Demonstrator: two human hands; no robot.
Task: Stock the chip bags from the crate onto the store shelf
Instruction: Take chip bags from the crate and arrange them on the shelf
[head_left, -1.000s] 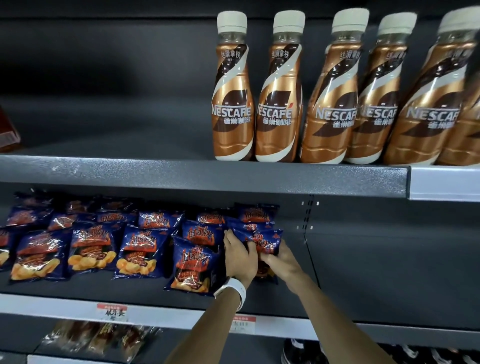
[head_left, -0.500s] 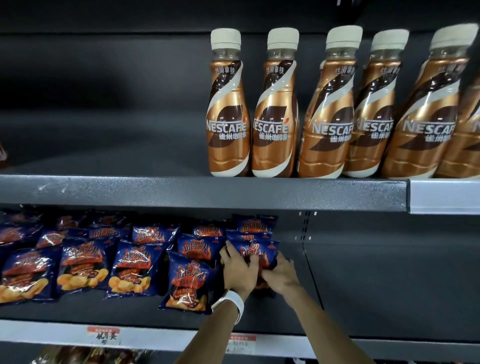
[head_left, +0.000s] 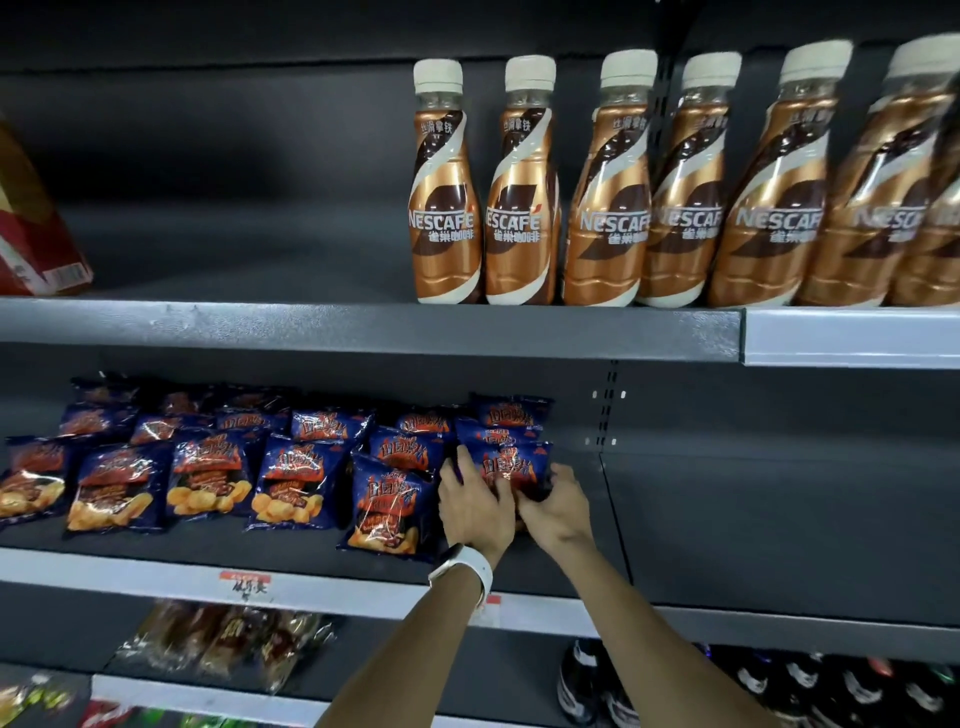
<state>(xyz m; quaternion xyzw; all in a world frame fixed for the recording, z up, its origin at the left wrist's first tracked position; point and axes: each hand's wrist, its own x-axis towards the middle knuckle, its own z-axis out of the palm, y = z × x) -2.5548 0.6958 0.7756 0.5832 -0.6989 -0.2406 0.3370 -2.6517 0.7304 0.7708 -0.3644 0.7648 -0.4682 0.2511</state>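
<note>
Head view: hands (head_left: 514, 506) still on chip bag (head_left: 511, 462)

Dark grey metal shelving (head_left: 363, 330), dim back panel (head_left: 234, 145)

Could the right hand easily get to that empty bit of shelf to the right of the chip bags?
Probably yes. The right hand is at the rightmost chip bag, right next to the bare shelf section. Nothing stands on that stretch, and the Nescafé bottles sit on the shelf above, out of the way.
</note>
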